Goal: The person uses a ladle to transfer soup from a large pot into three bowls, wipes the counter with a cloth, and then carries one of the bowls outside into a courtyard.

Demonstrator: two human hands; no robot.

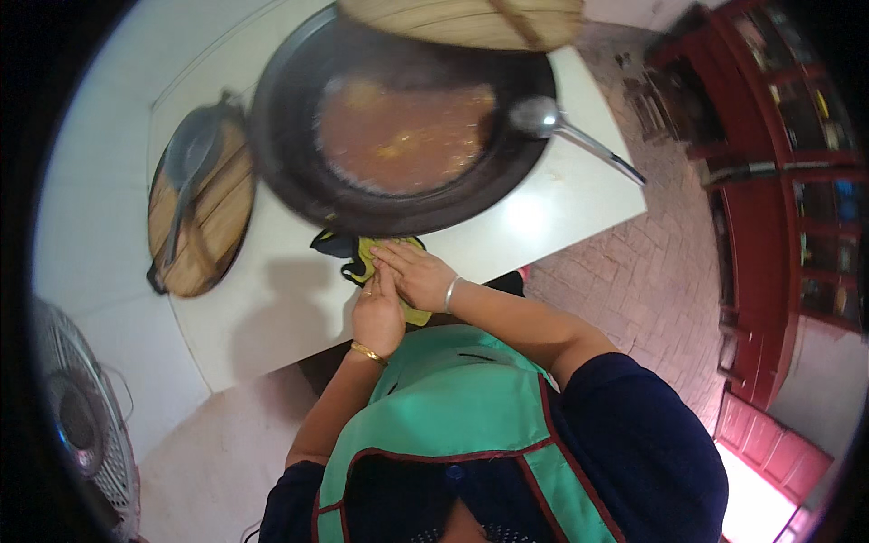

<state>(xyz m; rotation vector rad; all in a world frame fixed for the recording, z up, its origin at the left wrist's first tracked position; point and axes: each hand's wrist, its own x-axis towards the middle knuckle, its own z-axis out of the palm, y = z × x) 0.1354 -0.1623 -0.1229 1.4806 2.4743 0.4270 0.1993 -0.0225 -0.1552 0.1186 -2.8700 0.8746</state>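
Observation:
My left hand (378, 321) and my right hand (421, 276) meet at the front edge of the white counter, just below the wok. Between and beneath them is a crumpled yellow and black cloth (416, 316), which both hands grip, the right fingers lying over the left fingertips. Part of the cloth is hidden under my fingers. The large dark wok (299, 176) holds steaming reddish-brown broth (398, 136) with yellowish bits in it. A metal ladle (579, 134) rests with its bowl on the wok's right rim, its handle reaching out over the counter.
A round wooden lid (462, 20) overlaps the wok's far rim. On the left, another wooden round (217, 244) carries a grey long-handled scoop (192, 149). A fan (81, 416) stands at lower left. Red shelving (760, 217) lines the right beyond the brick floor (615, 281).

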